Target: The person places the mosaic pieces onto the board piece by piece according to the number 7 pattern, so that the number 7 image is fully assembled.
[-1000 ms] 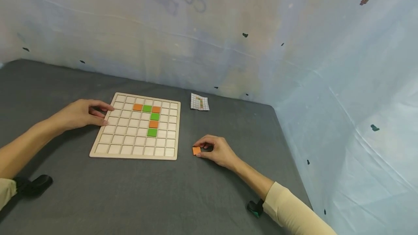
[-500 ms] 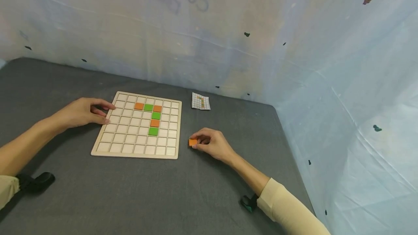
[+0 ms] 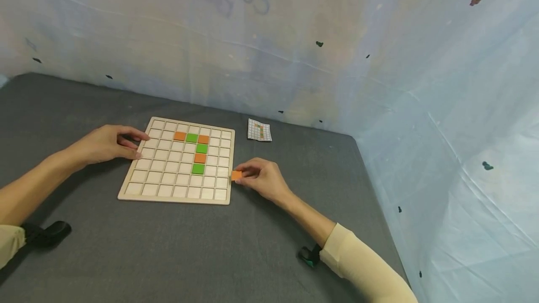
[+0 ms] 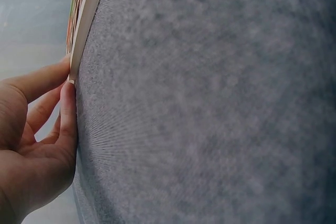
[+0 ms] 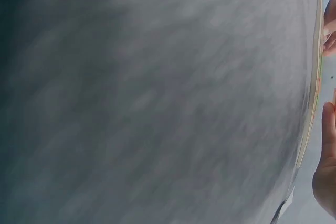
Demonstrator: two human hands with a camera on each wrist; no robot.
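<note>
A square wooden grid board [image 3: 168, 167] lies on the grey cloth. Three orange and three green tiles [image 3: 198, 169] sit in its cells, a short row turning down into a column. My left hand [image 3: 105, 144] rests thumb and fingertips against the board's left edge; the left wrist view shows the fingers [image 4: 65, 114] touching that edge. Between thumb and fingers my right hand [image 3: 267, 181] pinches an orange tile [image 3: 236, 175] at the board's right rim. Only part of the right hand [image 5: 326, 166] appears in the right wrist view, so its grip is cut off there.
A small paper card [image 3: 259, 130] printed with a coloured grid lies beyond the board, to its right. The grey-covered table [image 3: 168, 251] meets a hanging pale sheet [image 3: 286, 69] at the back and on the right side.
The right hand has moved left and away from the body with the orange tile, from the cloth to the board's right rim. The left hand stays at the board's left edge.
</note>
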